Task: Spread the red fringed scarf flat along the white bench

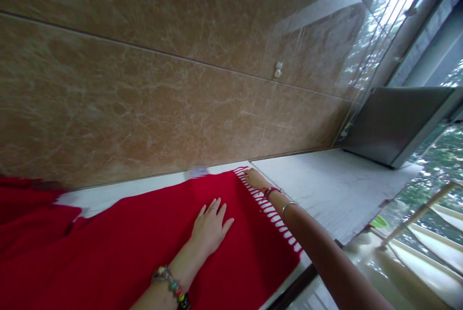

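Observation:
A red fringed cloth, perhaps a scarf or shawl (155,223), is spread over a white surface, its tasselled edge toward the right. My left hand (210,227) rests flat on the cloth with fingers spread, a ring on one finger and a beaded bracelet at the wrist. Reaching to the far corner of the fringe (269,211), my right hand (255,178) touches the tassels there. Its fingers are partly hidden and small, so whether they pinch the threads is unclear. Toward the left, the cloth lies bunched in folds.
Behind the cloth rises a brown marbled tile wall (181,98). A small pale packet (198,172) lies against its foot. Farther right, the white tabletop (307,180) carries a grey box-like panel (398,117). A pale railing or rack (415,213) stands beyond the table's edge.

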`<state>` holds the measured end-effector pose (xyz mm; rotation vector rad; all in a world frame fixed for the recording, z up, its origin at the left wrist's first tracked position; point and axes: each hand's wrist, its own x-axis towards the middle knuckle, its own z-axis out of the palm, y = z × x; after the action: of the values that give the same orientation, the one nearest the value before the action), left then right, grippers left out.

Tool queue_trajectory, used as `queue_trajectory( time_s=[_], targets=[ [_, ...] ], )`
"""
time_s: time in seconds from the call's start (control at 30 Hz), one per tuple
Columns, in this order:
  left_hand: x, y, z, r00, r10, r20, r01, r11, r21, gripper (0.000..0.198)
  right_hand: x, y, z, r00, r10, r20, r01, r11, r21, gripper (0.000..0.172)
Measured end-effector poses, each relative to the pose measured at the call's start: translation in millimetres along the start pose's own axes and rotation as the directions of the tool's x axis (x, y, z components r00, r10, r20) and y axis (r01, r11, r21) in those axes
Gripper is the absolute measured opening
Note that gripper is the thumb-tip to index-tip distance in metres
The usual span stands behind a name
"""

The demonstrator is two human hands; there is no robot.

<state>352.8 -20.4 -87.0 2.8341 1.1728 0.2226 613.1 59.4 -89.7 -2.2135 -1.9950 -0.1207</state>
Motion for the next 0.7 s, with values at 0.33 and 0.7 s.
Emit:
queue_trajectory(
  time_s=[0.33,0.7],
  targets=[
    [3.5,-6.1,0.7,0.879,-0.381,-0.288,0.400,0.916,0.009,0.068,30.7,-4.1,4.6,0.998,0.049,-0.047,-0.046,0.997,0.067,0.027],
    [6.5,-17.0,5.7,0.828,-0.534,-0.168,0.548,0.835,0.045,0.081,9.1,28.8,-1.8,0.975,0.174,-0.139,-0.159,0.981,0.114,0.028]
  ],
)
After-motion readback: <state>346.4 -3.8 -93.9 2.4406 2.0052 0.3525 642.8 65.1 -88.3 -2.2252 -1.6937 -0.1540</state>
